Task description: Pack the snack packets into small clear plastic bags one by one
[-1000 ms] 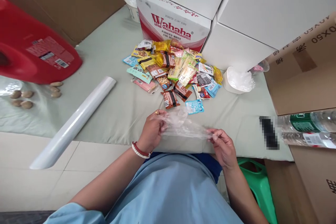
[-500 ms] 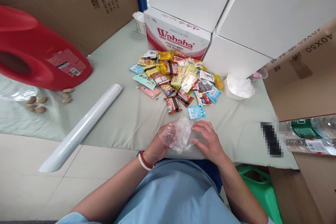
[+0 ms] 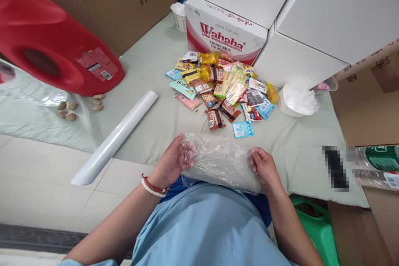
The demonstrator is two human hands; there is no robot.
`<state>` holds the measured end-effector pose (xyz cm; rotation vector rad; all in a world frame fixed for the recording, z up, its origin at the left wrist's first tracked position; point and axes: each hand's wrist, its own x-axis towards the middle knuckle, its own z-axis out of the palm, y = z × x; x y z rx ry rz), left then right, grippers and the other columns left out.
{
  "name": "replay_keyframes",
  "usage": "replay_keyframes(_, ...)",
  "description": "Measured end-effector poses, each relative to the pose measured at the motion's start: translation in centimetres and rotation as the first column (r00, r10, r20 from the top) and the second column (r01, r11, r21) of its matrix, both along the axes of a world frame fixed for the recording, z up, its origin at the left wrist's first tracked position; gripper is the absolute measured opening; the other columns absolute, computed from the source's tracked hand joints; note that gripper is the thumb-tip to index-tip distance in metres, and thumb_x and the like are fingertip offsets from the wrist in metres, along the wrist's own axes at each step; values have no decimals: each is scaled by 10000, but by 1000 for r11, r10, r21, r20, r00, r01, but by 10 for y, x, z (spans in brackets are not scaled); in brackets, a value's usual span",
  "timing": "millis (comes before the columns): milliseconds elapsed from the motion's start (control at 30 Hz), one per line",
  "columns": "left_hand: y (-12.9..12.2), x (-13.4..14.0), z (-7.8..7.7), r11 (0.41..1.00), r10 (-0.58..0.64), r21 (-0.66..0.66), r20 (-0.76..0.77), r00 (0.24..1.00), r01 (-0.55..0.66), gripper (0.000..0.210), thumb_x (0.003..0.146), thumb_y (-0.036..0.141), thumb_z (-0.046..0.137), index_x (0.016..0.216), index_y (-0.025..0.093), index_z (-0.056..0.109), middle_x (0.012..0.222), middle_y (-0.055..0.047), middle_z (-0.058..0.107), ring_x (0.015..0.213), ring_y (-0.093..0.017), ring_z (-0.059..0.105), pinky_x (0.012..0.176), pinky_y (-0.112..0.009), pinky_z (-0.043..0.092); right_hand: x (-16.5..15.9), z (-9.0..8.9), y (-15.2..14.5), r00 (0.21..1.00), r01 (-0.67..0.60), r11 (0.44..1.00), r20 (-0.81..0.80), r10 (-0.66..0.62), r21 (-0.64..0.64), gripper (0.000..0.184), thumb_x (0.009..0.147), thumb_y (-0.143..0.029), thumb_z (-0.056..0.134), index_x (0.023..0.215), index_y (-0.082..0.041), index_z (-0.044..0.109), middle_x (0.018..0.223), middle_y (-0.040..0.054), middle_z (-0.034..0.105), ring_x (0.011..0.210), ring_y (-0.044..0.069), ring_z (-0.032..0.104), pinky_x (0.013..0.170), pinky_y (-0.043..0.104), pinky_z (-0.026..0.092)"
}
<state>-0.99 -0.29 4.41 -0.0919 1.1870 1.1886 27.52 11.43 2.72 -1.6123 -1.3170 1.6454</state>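
Note:
A clear plastic bag is stretched flat between my two hands at the front edge of the cloth-covered table. My left hand grips its left end, with the fingers showing through the film; whether they are inside the bag I cannot tell. On the other side my right hand pinches the bag's right end between thumb and curled fingers. Just beyond the bag lies a light blue snack packet, in front of a heap of wrapped snacks in yellow, brown, green and pink.
A white roll lies to the left, near a red jug and several brown nuts. Behind the snacks stands a Wahaha carton. A white tub with plastic film and clear bottles are on the right.
The bag was bunched up between my hands and is now spread out wide. My hands have moved apart, left hand leftward and right hand rightward. The camera view has shifted a little.

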Motion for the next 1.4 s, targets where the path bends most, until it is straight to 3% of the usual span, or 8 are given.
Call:
replay_keyframes(133, -8, -12, 9, 991, 92, -42, -472, 877, -126, 345, 835, 518, 675, 862, 179, 620, 749, -15, 625, 625, -144, 614, 511, -227, 435, 3, -5, -3, 990, -99, 991, 108, 89, 88, 470, 826, -672, 663, 769, -217, 560, 517, -69, 486, 394, 95, 385, 388, 226, 288)
replay_keyframes(267, -25, 5, 21, 973, 226, 217, -964, 139, -76, 124, 855, 245, 681, 960, 209, 626, 950, -22, 647, 779, -148, 605, 722, -294, 510, 9, -4, -6, 884, -325, 890, 437, 165, 321, 397, 945, -560, 561, 978, -181, 676, 722, 34, 647, 631, 193, 592, 632, 339, 527)
replay_keyframes(533, -29, 39, -25, 597, 420, -3, -851, -316, 803, 198, 931, 48, 525, 1017, 166, 658, 974, -91, 732, 988, -228, 665, 845, -362, 546, 7, 24, -8, 592, -794, 99, 726, 349, 600, 358, 952, -204, 641, 1270, -349, 718, 1527, 63, 505, 1447, 326, 375, 1209, 609, 336)
replay_keyframes(600, -28, 36, -42, 579, 455, -38, -814, -361, 815, 192, 944, 74, 539, 1043, 168, 675, 1048, -103, 751, 1073, -244, 667, 890, -380, 536, 0, 30, -4, 636, -747, 131, 645, 424, 652, 202, 948, -245, 666, 1085, -337, 784, 1427, 54, 582, 1364, 308, 448, 1158, 557, 406)
replay_keyframes(800, -33, 32, -58, 597, 484, -26, -785, -386, 802, 228, 950, 107, 574, 1128, 183, 693, 1127, -112, 752, 1169, -243, 641, 966, -396, 504, -27, 31, 46, 983, -183, 852, 107, 149, 490, 219, 870, -428, 681, 857, -212, 717, 844, 27, 627, 713, 154, 549, 635, 288, 476)
replay_keyframes(900, -32, 36, -54, 687, 358, -48, -845, -396, 725, 280, 963, 140, 554, 1211, 190, 675, 1251, -133, 704, 1257, -276, 593, 1017, -448, 504, -30, 23, 73, 999, 26, 975, 18, -31, 220, 298, 770, -484, 714, 796, -196, 642, 640, -52, 501, 511, 92, 352, 467, 234, 282)
replay_keyframes(1200, 5, 10, -22, 849, 100, -148, -898, -428, 508, 320, 978, 264, 556, 1236, 148, 705, 1556, -211, 480, 1223, -345, 549, 1029, -573, 493, 0, 6, 80, 859, -257, 880, 512, 19, 400, 315, 840, -484, 636, 910, -182, 693, 729, -3, 618, 621, 153, 508, 632, 296, 422)
replay_keyframes(1400, 10, 4, -16, 837, 322, -58, -751, -576, 543, 349, 919, 141, 612, 1260, 169, 685, 1307, -206, 643, 1057, -292, 611, 883, -473, 506, -16, 52, 23, 809, -574, 315, 583, 75, 756, 211, 974, -247, 555, 1128, -215, 695, 1079, 111, 701, 977, 250, 634, 901, 430, 537)
